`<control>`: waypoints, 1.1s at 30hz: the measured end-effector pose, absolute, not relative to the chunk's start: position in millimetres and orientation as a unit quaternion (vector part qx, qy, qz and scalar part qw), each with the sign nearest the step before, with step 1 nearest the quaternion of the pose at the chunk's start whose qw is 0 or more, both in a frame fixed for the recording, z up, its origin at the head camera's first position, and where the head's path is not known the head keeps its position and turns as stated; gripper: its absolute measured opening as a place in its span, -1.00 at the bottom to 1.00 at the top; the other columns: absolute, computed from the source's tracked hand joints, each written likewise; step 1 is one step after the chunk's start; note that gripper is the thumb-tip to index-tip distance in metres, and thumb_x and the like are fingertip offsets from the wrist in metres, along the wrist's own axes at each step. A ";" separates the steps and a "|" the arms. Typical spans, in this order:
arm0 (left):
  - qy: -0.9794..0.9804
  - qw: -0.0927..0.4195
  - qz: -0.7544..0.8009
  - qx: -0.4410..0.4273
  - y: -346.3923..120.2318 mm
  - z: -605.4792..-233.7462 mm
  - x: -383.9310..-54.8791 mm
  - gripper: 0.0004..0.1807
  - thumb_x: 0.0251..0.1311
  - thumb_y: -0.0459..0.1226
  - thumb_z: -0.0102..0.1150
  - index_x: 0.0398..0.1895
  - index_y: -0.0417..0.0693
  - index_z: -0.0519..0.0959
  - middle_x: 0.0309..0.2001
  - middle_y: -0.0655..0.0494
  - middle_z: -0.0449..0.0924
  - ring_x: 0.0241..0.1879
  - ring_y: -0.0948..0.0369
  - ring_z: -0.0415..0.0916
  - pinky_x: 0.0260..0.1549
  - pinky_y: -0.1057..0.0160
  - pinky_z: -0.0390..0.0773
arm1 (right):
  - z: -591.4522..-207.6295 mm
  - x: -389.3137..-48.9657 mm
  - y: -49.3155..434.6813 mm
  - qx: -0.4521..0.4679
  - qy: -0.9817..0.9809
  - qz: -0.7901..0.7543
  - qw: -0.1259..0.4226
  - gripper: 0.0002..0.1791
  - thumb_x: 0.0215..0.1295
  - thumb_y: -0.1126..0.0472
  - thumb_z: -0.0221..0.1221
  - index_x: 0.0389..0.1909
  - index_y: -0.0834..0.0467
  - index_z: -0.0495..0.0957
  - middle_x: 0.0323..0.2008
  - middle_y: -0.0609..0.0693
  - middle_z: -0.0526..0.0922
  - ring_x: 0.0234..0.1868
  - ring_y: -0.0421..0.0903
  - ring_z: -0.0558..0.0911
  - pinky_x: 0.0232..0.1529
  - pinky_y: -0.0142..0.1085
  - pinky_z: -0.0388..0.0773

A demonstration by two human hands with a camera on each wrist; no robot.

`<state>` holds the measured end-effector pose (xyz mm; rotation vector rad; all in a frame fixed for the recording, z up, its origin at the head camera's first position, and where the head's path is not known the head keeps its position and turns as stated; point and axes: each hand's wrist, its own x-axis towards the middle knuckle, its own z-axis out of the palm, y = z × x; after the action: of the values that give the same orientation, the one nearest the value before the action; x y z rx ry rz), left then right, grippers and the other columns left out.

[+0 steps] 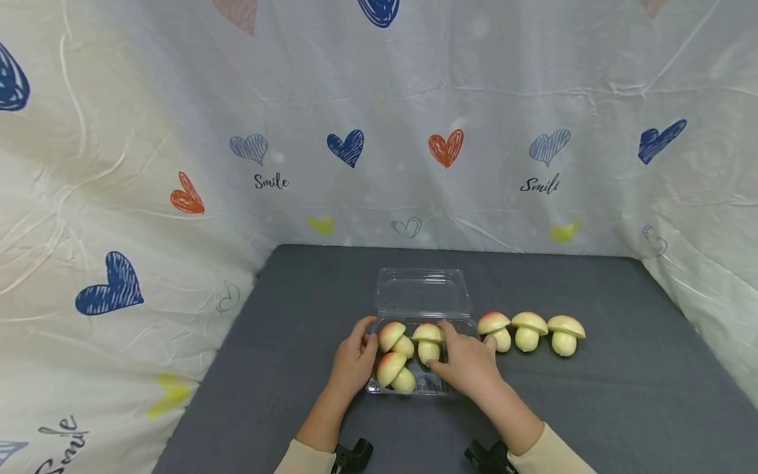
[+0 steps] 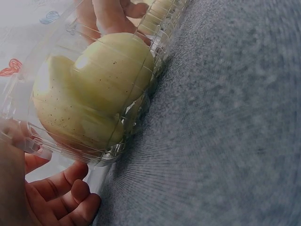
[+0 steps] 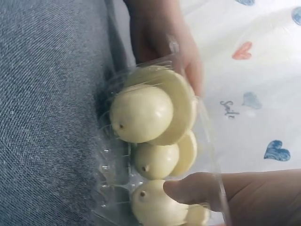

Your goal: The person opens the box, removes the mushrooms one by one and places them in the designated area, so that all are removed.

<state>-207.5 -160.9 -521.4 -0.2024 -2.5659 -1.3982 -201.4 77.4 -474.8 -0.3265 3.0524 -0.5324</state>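
An open clear plastic box (image 1: pixel 423 388) lies on the table, its hinged lid (image 1: pixel 423 293) folded back behind it. Inside, two pale yellow toy mushrooms (image 1: pixel 391 368) with red-tinged caps sit along the left side, and a third toy mushroom (image 1: pixel 429 334) stands to their right. My left hand (image 1: pixel 353 359) holds the box at its left wall, fingers curled near the back corner. Over the right part of the box, my right hand (image 1: pixel 468 359) pinches the third mushroom, index finger at the cap and thumb (image 3: pixel 181 186) on the stem.
Three more toy mushrooms (image 1: pixel 527 332) stand in a row right of the box, the nearest one close beside my right hand. Dark grey cloth (image 1: pixel 622 395) covers the table. Behind and to the left hangs a white curtain (image 1: pixel 491 131) with printed hearts.
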 end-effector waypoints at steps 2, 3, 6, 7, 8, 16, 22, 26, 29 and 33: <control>-0.871 0.106 -0.475 -0.069 -160.8 -521.7 -208.1 -0.61 0.53 -0.28 0.00 0.35 -0.01 0.49 -0.39 0.27 0.52 -0.65 0.34 0.32 -0.58 0.27 0.42 | -476.7 -202.8 76.2 -0.106 0.980 -0.167 0.007 -0.10 0.22 -0.20 0.40 0.47 0.14 0.34 -0.59 -0.14 0.51 -0.55 -0.10 0.46 -0.07 0.20 0.20; -0.871 0.105 -0.476 -0.068 -160.8 -522.0 -208.3 -0.61 0.53 -0.28 0.00 0.35 -0.01 0.49 -0.39 0.27 0.52 -0.65 0.34 0.32 -0.58 0.27 0.42 | -477.3 -203.3 75.4 -0.107 0.980 -0.166 0.003 -0.12 0.24 -0.21 0.39 0.46 0.14 0.35 -0.56 -0.12 0.54 -0.53 -0.10 0.48 -0.07 0.20 0.20; -0.870 0.106 -0.477 -0.066 -160.6 -522.8 -208.7 -0.61 0.53 -0.27 0.00 0.36 0.00 0.49 -0.39 0.28 0.52 -0.66 0.34 0.32 -0.58 0.27 0.41 | -478.8 -204.6 73.5 -0.110 0.980 -0.166 -0.012 -0.18 0.29 -0.21 0.35 0.43 0.14 0.40 -0.44 -0.06 0.64 -0.48 -0.07 0.54 -0.08 0.21 0.19; -0.870 0.107 -0.477 -0.067 -160.5 -523.2 -208.8 -0.61 0.53 -0.27 -0.01 0.36 -0.01 0.48 -0.39 0.28 0.52 -0.66 0.34 0.32 -0.59 0.27 0.41 | -479.0 -205.0 72.7 -0.110 0.980 -0.167 -0.015 -0.20 0.30 -0.21 0.34 0.42 0.14 0.41 -0.42 -0.04 0.66 -0.47 -0.06 0.55 -0.08 0.21 0.19; -0.870 0.108 -0.477 -0.066 -160.4 -523.6 -208.8 -0.61 0.53 -0.27 -0.01 0.36 -0.01 0.49 -0.39 0.28 0.52 -0.66 0.34 0.32 -0.59 0.27 0.41 | -478.6 -205.2 71.8 -0.111 0.980 -0.165 -0.015 -0.21 0.30 -0.21 0.34 0.41 0.14 0.42 -0.41 -0.03 0.66 -0.46 -0.05 0.55 -0.08 0.21 0.18; -0.871 0.111 -0.475 -0.060 -159.7 -524.1 -207.4 -0.61 0.51 -0.28 0.01 0.34 0.00 0.50 -0.41 0.28 0.50 -0.66 0.34 0.31 -0.59 0.28 0.40 | -478.3 -206.7 66.9 -0.104 0.982 -0.155 -0.009 -0.23 0.28 -0.21 0.35 0.39 0.12 0.46 -0.28 0.07 0.70 -0.39 0.01 0.60 -0.07 0.23 0.20; -0.872 0.106 -0.474 -0.061 -160.1 -524.0 -206.8 -0.61 0.52 -0.29 0.00 0.35 0.01 0.49 -0.40 0.27 0.51 -0.66 0.33 0.31 -0.59 0.27 0.40 | -480.3 -205.7 66.6 -0.108 0.981 -0.159 -0.017 -0.23 0.26 -0.19 0.38 0.37 0.15 0.47 -0.29 0.09 0.70 -0.41 0.02 0.59 -0.11 0.22 0.21; -0.873 0.107 -0.473 -0.061 -160.1 -524.1 -207.3 -0.61 0.52 -0.29 0.01 0.35 0.00 0.49 -0.39 0.27 0.51 -0.65 0.33 0.31 -0.58 0.27 0.41 | -480.9 -205.4 66.8 -0.109 0.980 -0.165 -0.025 -0.23 0.25 -0.18 0.39 0.36 0.16 0.48 -0.33 0.06 0.69 -0.43 0.01 0.57 -0.11 0.22 0.21; -0.872 0.107 -0.474 -0.062 -160.1 -523.5 -207.3 -0.61 0.52 -0.29 0.00 0.35 -0.01 0.49 -0.39 0.27 0.51 -0.65 0.33 0.31 -0.58 0.27 0.41 | -481.6 -205.7 67.2 -0.109 0.979 -0.171 -0.032 -0.26 0.23 -0.15 0.40 0.34 0.15 0.50 -0.39 0.02 0.66 -0.46 -0.02 0.55 -0.11 0.21 0.20; -0.871 0.105 -0.475 -0.064 -160.4 -523.2 -207.8 -0.61 0.53 -0.28 -0.01 0.35 -0.01 0.49 -0.40 0.27 0.51 -0.66 0.33 0.30 -0.59 0.27 0.41 | -481.2 -205.3 67.7 -0.109 0.978 -0.176 -0.040 -0.28 0.18 -0.07 0.42 0.33 0.12 0.50 -0.53 -0.07 0.56 -0.54 -0.06 0.47 -0.10 0.23 0.20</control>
<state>-207.8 -160.4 -523.2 -0.1898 -2.5685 -1.4010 -205.3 67.7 -481.2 -0.3502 3.1513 -0.5672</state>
